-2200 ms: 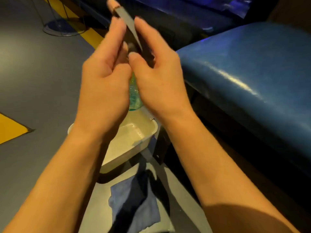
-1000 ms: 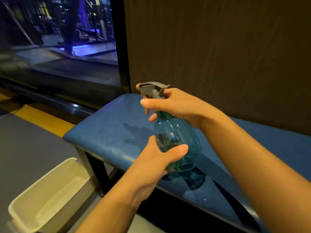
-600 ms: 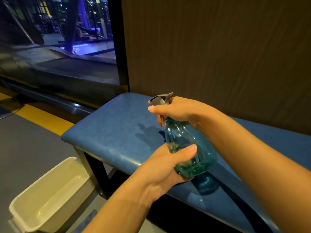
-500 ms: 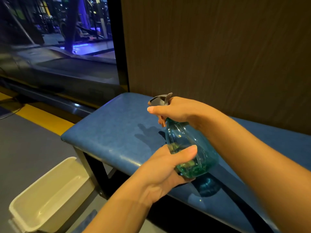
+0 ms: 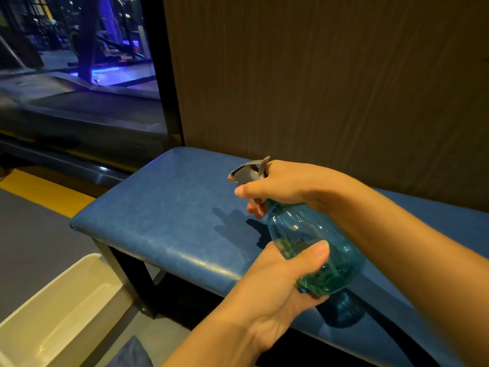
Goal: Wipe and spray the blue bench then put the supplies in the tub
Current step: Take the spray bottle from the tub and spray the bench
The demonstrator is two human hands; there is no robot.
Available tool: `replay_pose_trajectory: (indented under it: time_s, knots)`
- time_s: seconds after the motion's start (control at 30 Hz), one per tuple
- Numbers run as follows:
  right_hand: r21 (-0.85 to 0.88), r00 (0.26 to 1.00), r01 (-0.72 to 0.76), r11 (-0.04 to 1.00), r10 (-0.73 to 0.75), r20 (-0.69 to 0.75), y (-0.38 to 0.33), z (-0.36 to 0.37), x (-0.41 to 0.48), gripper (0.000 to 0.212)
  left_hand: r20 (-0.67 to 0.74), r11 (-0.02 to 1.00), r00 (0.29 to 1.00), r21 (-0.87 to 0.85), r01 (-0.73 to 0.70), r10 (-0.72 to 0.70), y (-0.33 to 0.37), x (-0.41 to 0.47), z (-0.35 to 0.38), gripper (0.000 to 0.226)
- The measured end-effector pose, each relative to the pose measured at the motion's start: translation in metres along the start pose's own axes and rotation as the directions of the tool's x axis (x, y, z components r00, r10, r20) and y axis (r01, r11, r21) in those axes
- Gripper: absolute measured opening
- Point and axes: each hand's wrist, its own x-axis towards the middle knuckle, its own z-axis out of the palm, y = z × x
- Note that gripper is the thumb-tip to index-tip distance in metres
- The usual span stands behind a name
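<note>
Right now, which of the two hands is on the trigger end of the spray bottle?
The right hand, wrapped around the neck of the teal translucent spray bottle under its grey trigger head. The left hand only cups the round base.

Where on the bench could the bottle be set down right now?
The blue bench is bare from its left end to the spray bottle. The middle is crowded: the left hand and right hand grip the bottle there.
</note>
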Motion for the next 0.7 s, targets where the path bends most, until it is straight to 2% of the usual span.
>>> replay_pose_trajectory:
  time_s: [0.13, 0.23, 0.33, 0.47, 0.6, 0.7]
  knots:
    - [-0.023, 0.998, -0.047, 0.999, 0.046, -0.043, 0.008, -0.006, -0.010, 0.027, 0.032, 0.999, 0.999, 0.023, 0.037, -0.038, -0.002, 0.003, 0.009, 0.034]
    - [0.046, 0.997, -0.041, 0.998, 0.043, -0.062, 0.016, -0.007, -0.016, 0.016, 0.035, 0.998, 0.998, 0.050, 0.049, -0.051, -0.003, 0.006, 0.014, 0.033]
    - [0.082, 0.995, -0.028, 0.996, 0.036, -0.094, 0.024, -0.010, -0.022, 0.037, 0.025, 0.996, 0.998, 0.068, 0.050, -0.052, -0.007, 0.007, 0.020, 0.034]
    - [0.038, 0.992, -0.096, 0.995, 0.099, -0.075, 0.031, -0.022, -0.035, 0.031, 0.033, 0.992, 0.992, 0.042, 0.117, -0.118, -0.010, 0.010, 0.037, 0.024]
    - [-0.020, 0.976, -0.190, 0.982, 0.187, -0.115, 0.040, -0.036, -0.048, 0.033, 0.045, 0.980, 0.979, 0.041, 0.196, -0.197, -0.013, 0.016, 0.057, 0.014]
    - [0.075, 0.976, -0.156, 0.985, 0.165, -0.141, 0.046, -0.039, -0.051, 0.030, 0.054, 0.977, 0.976, 0.035, 0.211, -0.212, -0.014, 0.020, 0.060, 0.021]
